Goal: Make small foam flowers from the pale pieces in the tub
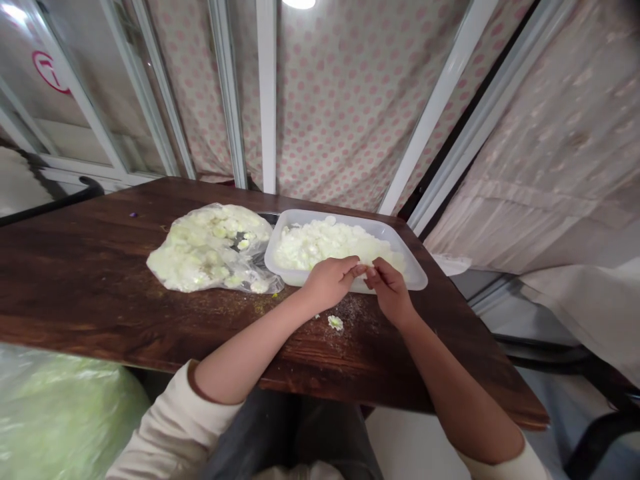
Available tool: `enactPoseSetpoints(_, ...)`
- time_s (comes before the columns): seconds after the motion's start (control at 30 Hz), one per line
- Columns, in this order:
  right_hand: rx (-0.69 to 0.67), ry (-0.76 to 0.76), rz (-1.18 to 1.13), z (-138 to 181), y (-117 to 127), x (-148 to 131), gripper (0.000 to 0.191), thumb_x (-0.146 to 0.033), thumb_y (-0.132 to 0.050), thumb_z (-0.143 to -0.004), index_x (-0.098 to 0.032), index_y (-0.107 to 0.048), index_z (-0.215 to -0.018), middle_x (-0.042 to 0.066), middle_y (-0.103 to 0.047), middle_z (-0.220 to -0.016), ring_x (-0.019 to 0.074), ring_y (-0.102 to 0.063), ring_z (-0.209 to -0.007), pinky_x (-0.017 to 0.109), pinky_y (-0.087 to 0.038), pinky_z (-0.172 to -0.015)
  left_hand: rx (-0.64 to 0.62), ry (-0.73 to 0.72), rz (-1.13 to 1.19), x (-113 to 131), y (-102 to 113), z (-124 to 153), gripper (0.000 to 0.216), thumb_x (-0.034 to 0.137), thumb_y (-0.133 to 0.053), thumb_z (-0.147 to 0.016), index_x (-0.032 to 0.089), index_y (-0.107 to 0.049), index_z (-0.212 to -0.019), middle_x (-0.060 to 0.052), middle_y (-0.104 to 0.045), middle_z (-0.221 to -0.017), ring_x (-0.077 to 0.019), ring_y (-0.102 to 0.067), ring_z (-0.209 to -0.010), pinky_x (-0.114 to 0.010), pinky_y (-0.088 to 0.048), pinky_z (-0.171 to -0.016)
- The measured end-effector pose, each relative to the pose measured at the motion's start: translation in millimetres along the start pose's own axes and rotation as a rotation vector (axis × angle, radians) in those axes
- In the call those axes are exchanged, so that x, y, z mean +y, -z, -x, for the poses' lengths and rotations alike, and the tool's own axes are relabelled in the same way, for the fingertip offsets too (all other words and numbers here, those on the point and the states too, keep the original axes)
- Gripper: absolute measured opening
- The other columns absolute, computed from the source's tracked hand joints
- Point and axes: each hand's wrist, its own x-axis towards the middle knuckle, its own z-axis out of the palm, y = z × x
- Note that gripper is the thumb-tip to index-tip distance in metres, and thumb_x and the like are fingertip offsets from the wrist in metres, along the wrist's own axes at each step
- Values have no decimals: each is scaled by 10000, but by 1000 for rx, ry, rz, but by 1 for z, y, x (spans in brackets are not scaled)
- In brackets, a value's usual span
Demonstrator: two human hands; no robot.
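Note:
My left hand (pixel 332 280) and my right hand (pixel 392 291) meet above the front rim of a white plastic tub (pixel 418 275). Thumbs and fingers of both are pinched together at the tips. Whatever lies between them is too small and covered to name. Pale, whitish-green flower-like pieces (pixel 325 241) are heaped inside the tub. A clear plastic bag (pixel 210 250) full of similar pale pieces rests on the table to the tub's left. One loose pale flower head (pixel 335 323) lies on the wood just below my hands.
Fine crumbs are scattered over the dark wooden table (pixel 100 280). A large clear bag of light green material (pixel 70 413) stands at the lower left, beside the table. Behind are curtained glass panels (pixel 340 113). A dark chair (pixel 600 433) is at the right.

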Motion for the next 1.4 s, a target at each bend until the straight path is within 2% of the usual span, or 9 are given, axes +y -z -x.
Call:
enactPoseSetpoints(0.13, -6, -104, -197, 2, -3, -3, 390, -523, -416, -829, -208, -360, -607, -65, -274, -477, 73, -291, -392, 219, -287, -383, -66, -47, 133, 5, 1, 2, 365, 386, -348, -883, 164, -496, -635, 8, -527, -565, -110, -499, -553, -226, -332, -521)
enactPoseSetpoints(0.2, -25, -117, -184, 2, -3, -6, 388, -523, -407, -834, -205, -391, -611, -54, -325, -469, 81, -339, -390, 228, -315, -386, -96, -54, 218, 6, 2, 2, 362, 374, -337, -890, 164, -532, -670, -1, -590, -623, -112, -536, -592, -227, -373, -564)
enactPoseSetpoints(0.3, -73, -46, -89, 0, 0, -9, 376, -502, -372, -857, -195, -459, -659, -4, -472, -565, 121, -482, -535, 268, -419, -522, -113, -44, 220, 4, 3, 1, 354, 356, -327, -895, 167, -554, -701, -8, -628, -687, -123, -560, -640, -243, -397, -614)
enactPoseSetpoints(0.37, -98, 4, -25, -2, 2, -8, 356, -482, -343, -875, -192, -476, -717, 12, -514, -633, 135, -510, -620, 281, -433, -598, -92, -33, 144, 1, 4, 0, 349, 356, -323, -896, 168, -541, -698, -9, -612, -675, -133, -553, -642, -250, -390, -610)
enactPoseSetpoints(0.5, -106, 4, 93, -3, 4, -3, 310, -432, -342, -889, -195, -423, -706, -11, -479, -585, 118, -469, -566, 256, -386, -548, -48, -12, -6, 0, 6, 0, 318, 379, -313, -895, 169, -486, -730, -18, -536, -644, -148, -509, -622, -259, -355, -566)
enactPoseSetpoints(0.67, -78, -18, 209, 0, 3, -2, 325, -426, -348, -885, -191, -412, -670, -23, -425, -540, 105, -401, -505, 241, -322, -479, -54, -81, 122, 0, 8, -1, 288, 362, -301, -901, 168, -445, -743, -17, -491, -701, -136, -477, -662, -263, -369, -608)
enactPoseSetpoints(0.87, -82, 3, 196, 0, 2, -3, 296, -418, -357, -881, -192, -418, -700, -23, -391, -574, 108, -382, -534, 239, -323, -486, -121, -17, 304, -7, 8, -4, 390, 392, -308, -893, 161, -399, -592, 25, -416, -564, -95, -420, -552, -231, -342, -552)
enactPoseSetpoints(1.03, -33, 72, 230, -2, 3, -5, 185, -347, -365, -883, -208, -376, -762, -29, -353, -638, 111, -357, -570, 235, -320, -513, -91, -12, 218, -5, 7, -3, 367, 365, -313, -897, 165, -390, -599, 25, -414, -558, -100, -414, -549, -238, -316, -545)
enactPoseSetpoints(1.4, 24, 20, 316, -11, -5, -9, 217, -343, -335, -885, -211, -356, -714, -40, -354, -565, 119, -369, -522, 240, -285, -504, -11, -19, 108, -4, 5, -6, 348, 348, -281, -906, 171, -396, -629, 12, -431, -585, -116, -421, -573, -249, -326, -562)
